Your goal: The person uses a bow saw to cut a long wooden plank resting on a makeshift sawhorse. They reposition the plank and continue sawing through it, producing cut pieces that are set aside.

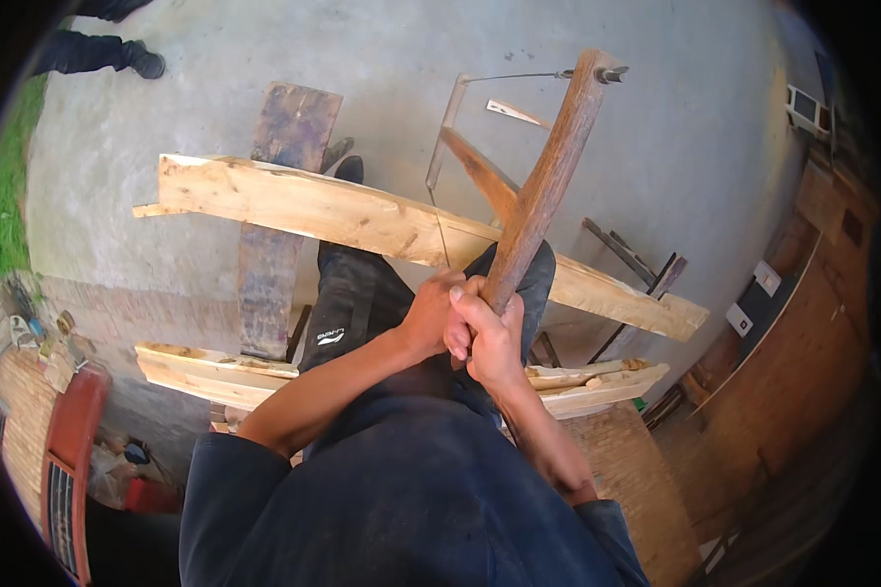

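We grip the wooden frame saw [519, 176] with both hands at the lower end of its long side post. Our left hand [429, 315] is closed around the post from the left, fingers wrapped tight. Our right hand [487, 338] is closed around the same post just beside it, the two hands touching. No finger is free on either hand.

The saw stands tilted, its top leaning away from us and to the right. A thin cord [514, 76] runs across the top between the two posts, and a wooden crossbar [480, 171] joins them at mid-height. The thin blade [440, 230] runs down the far left side and meets the upper plank [294, 205] at its near edge.

That plank is pale, rough wood, lying across a dark, worn bench [274, 215] that stands on the grey concrete floor [656, 117]. Our knee in dark trousers [357, 303] sits just behind the plank, near the cut; whether it presses on the board we cannot tell. More pale planks [215, 372] lie below, nearer to us, on either side of our arms. Another person's shoe [147, 64] shows at the upper left, well apart from the bench.
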Demonstrator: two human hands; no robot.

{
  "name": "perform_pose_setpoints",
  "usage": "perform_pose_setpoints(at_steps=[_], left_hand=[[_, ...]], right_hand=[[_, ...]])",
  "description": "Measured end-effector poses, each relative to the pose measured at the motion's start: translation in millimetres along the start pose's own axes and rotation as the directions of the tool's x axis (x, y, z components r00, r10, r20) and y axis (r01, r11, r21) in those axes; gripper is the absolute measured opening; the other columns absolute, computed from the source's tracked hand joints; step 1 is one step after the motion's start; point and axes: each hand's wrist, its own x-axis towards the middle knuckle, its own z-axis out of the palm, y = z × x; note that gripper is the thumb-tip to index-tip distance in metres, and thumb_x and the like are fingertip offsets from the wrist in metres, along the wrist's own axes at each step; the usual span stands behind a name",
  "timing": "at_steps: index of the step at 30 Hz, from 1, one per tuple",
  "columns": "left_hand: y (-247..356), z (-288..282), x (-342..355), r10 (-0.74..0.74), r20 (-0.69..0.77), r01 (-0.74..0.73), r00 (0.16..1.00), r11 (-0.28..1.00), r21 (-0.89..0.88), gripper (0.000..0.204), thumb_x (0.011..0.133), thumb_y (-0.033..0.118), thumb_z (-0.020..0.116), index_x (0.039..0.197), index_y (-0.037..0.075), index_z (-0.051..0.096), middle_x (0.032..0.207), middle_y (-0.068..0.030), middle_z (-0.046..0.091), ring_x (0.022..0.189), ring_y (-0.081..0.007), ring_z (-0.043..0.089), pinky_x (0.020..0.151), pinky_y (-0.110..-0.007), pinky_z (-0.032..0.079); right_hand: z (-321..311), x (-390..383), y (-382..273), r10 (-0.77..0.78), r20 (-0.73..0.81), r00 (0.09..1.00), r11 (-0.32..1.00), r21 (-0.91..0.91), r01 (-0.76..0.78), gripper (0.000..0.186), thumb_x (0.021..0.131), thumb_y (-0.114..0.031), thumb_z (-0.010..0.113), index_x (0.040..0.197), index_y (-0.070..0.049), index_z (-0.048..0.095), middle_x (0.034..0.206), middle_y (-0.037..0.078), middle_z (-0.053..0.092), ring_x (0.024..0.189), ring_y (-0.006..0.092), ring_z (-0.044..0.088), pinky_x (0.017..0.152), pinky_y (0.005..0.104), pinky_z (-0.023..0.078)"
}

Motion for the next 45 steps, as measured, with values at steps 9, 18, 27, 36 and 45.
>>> perform_pose_setpoints(at_steps=[9, 18, 27, 36, 45], left_hand=[[36.5, 5.9, -16.6, 0.253, -0.129, -0.252, 0.959, 0.967, 0.025, 0.024, 0.067, 0.032, 0.073, 0.076, 0.013, 0.061, 0.067, -0.0026, 0.05, 0.066, -0.026, 0.051, 0.064, -0.041, 0.042], [52.8, -3.5, -25.7, 0.213, 0.064, -0.217, 0.975, 0.973, 0.077, 0.021, 0.066, 0.027, 0.072, 0.064, 0.012, 0.056, 0.068, -0.0038, 0.055, 0.072, -0.0249, 0.056, 0.069, -0.04, 0.043], [-19.3, 1.5, -2.0, 0.061, 0.081, -0.067, 0.995, 0.995, 0.07, 0.027, 0.07, 0.029, 0.075, 0.085, 0.01, 0.064, 0.079, -0.0088, 0.062, 0.079, -0.0327, 0.059, 0.071, -0.044, 0.047], [3.5, 3.8, -5.3, 0.066, -0.07, -0.068, 0.995, 0.998, -0.018, 0.033, 0.065, 0.032, 0.078, 0.085, 0.011, 0.064, 0.077, -0.0079, 0.063, 0.076, -0.0319, 0.059, 0.07, -0.044, 0.047], [7.2, 13.3, -10.6, 0.171, -0.095, -0.168, 0.981, 0.985, 0.045, 0.025, 0.07, 0.032, 0.074, 0.08, 0.013, 0.061, 0.076, -0.0065, 0.058, 0.075, -0.0293, 0.057, 0.068, -0.041, 0.046]], right_hand=[[9.9, -60.7, -37.6, 0.006, 0.103, 0.995, 1.0, -0.02, -0.004, 0.034, 0.1, -0.014, 0.06, 0.071, -0.006, 0.043, 0.052, 0.006, 0.045, 0.038, 0.0147, 0.038, 0.037, 0.0312, 0.033], [2.9, -86.1, -19.1, -0.048, 0.023, 0.999, 0.983, 0.179, 0.043, 0.026, 0.104, -0.014, 0.052, 0.081, -0.008, 0.041, 0.053, 0.005, 0.039, 0.038, 0.0146, 0.034, 0.04, 0.0323, 0.032], [-1.7, -2.3, 13.2, -0.054, -0.047, 0.997, 0.995, 0.083, 0.058, 0.037, 0.099, -0.013, 0.061, 0.068, -0.008, 0.042, 0.052, 0.005, 0.044, 0.038, 0.0144, 0.04, 0.039, 0.0322, 0.034], [1.2, -19.8, -3.7, -0.019, -0.02, 1.0, 0.999, -0.047, 0.018, 0.034, 0.096, -0.015, 0.066, 0.068, -0.005, 0.048, 0.052, 0.004, 0.047, 0.038, 0.0133, 0.041, 0.038, 0.0305, 0.032], [3.2, -37.4, -24.2, -0.024, 0.027, 0.999, 0.997, -0.077, 0.026, 0.037, 0.096, -0.013, 0.063, 0.064, -0.007, 0.045, 0.05, 0.005, 0.047, 0.037, 0.0134, 0.043, 0.038, 0.0298, 0.032]])
